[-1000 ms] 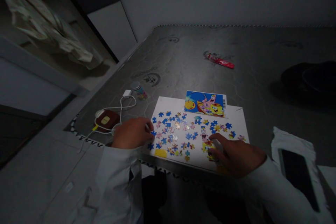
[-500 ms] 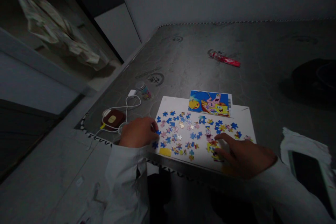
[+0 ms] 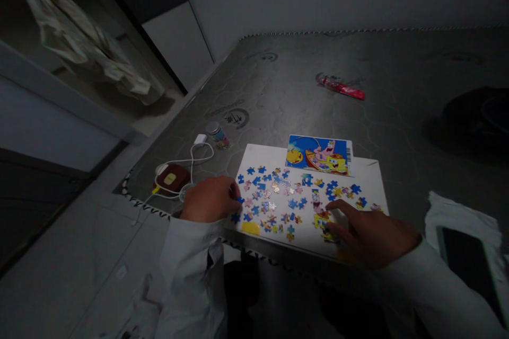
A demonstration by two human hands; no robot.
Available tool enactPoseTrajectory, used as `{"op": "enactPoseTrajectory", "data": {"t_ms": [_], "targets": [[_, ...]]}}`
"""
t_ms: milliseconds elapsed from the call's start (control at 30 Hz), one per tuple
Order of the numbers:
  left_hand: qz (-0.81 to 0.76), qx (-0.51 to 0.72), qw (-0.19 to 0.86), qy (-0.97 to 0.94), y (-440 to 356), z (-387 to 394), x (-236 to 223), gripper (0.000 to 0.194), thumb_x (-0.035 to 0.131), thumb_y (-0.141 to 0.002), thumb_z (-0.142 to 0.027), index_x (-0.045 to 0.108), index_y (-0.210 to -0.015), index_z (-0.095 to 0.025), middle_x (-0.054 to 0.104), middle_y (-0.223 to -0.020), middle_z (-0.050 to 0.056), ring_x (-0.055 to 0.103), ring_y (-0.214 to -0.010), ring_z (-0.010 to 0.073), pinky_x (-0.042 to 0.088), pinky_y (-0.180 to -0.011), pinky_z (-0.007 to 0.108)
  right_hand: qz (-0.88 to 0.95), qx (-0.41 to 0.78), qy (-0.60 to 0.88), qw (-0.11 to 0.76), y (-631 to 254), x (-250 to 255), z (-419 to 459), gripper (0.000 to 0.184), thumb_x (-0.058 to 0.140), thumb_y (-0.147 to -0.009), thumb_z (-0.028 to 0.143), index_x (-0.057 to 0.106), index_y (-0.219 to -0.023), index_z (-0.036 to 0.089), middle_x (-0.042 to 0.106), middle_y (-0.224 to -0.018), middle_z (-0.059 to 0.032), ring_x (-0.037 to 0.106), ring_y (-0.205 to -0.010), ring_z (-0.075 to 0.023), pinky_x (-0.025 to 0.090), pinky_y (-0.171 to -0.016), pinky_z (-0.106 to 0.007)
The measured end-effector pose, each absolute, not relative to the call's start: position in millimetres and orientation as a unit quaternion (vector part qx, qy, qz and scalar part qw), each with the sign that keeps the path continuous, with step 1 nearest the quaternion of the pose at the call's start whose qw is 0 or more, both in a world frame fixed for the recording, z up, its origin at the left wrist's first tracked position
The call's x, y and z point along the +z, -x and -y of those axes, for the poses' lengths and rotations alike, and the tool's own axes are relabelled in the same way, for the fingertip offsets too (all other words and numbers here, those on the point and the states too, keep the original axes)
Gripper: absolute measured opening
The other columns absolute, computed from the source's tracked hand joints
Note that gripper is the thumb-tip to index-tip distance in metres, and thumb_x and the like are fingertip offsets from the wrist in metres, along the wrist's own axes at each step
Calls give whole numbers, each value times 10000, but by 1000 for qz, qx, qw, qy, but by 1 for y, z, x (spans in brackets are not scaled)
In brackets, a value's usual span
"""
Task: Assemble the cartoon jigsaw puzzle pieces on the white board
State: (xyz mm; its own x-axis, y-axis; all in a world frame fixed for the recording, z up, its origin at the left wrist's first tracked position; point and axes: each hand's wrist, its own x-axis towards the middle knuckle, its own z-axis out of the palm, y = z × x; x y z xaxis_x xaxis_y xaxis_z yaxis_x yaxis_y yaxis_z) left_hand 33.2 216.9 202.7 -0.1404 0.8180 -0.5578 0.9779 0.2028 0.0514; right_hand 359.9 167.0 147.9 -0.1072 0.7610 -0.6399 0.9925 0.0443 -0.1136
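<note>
Left hand (image 3: 210, 198) drawn in, right hand (image 3: 369, 232) parted, joined strip (image 3: 319, 219) exposed

At the left edge of the white board (image 3: 260, 153), the left hand has its fingers curled inward; a blue piece (image 3: 240, 200) shows just beside the fingertips, but whether anything is pinched cannot be told. The right hand holds thumb and forefinger apart at the joined strip, on the board's right half; dim light hides whether they touch it.

That strip seems the weakest point: a sideways nudge from either finger could open its seams, since little but the interlocking tabs appears to hold it. Loose puzzle pieces (image 3: 294, 203) crowd the left and middle, so a dragging wrist or cuff might scatter them or sweep some off the near edge. Shadow and glare could also make colours misread, and forcing a mismatched tab may bend it. The picture card (image 3: 318, 154) overlaps the far edge and could slide if bumped. Behind the left wrist, the white cable (image 3: 192, 161) might snag a sleeve.
</note>
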Motion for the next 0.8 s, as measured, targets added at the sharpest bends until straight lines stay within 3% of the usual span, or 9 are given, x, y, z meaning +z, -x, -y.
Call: {"op": "enactPoseTrajectory", "data": {"t_ms": [200,467,633,800], "targets": [[-731,-151,248,-617,-32,-216,203,129,813,-913,-215,826,-1029,-270,878,-1220,16,788,-1130,270,481,-803,379,-691,-277,-631,220,-360,149,-167,597,378,-1125,625,591,-1646,426,900,-1153,-109,830,-1187,-465,613,-877,-596],[-720,-141,224,-641,-40,-209,216,296,723,-1052,-225,832,-1285,-371,889,-1274,-42,806,-1137,250,460,-790,358,-688,-278,-629,233,-357,154,-168,612,349,-1127,614,570,-1649,385,888,-1217,-142,824,-1193,-467,603,-884,-595],[-725,-124,221,-640,-41,-209,216,207,788,-1040,-277,832,-1236,-327,894,-1218,-28,809,-1132,249,469,-794,357,-691,-280,-626,227,-359,152,-168,594,371,-1132,631,567,-1640,396,894,-1151,-115,838,-1161,-433,609,-879,-556],[-729,-110,230,-636,-38,-210,212,211,905,-967,-435,832,-1098,-286,897,-1172,2,807,-1133,263,495,-811,362,-688,-269,-633,230,-356,156,-167,578,370,-1131,618,581,-1628,413,888,-1248,-114,834,-1176,-449,613,-891,-584]]}}
